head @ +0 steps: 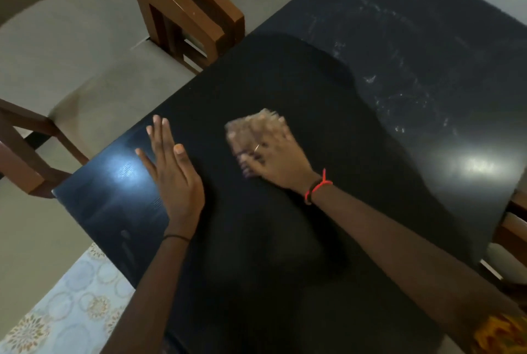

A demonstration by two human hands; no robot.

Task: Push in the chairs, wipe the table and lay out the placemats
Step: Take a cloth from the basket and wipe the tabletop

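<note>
A glossy black table (399,74) fills the middle and right of the view, with pale smears on its far right part. My left hand (171,171) lies flat on the tabletop near the left corner, fingers straight and spread. My right hand (273,156) presses a brownish cloth (253,128) onto the table's middle; both are motion-blurred, and the hand covers the cloth's near part. A wooden chair with a beige seat (182,11) stands at the table's far left edge. Another wooden chair (25,136) stands off the left corner.
A patterned pale mat or cloth (65,305) lies below the table's near left edge. Part of one more chair (513,228) shows at the right edge. A white wall rises behind the table at the top right.
</note>
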